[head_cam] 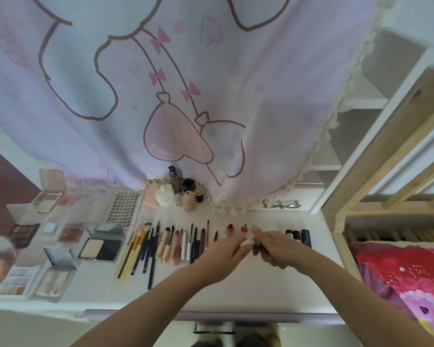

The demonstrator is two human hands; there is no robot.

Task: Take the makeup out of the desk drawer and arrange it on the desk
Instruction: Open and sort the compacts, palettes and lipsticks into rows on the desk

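White desk (236, 291) carries the makeup in rows: open palettes (100, 246) toward 9 o'clock, brushes and pencils (145, 246) side by side left of centre, and dark tubes (298, 236) toward 3 o'clock. At the middle both hands meet over a small tube (252, 240): the left hand (226, 256) pinches its pale end and the right hand (273, 246) curls its fingers round the other end. Small bottles (183, 194) stand at 12 o'clock, below a pink curtain (161, 96).
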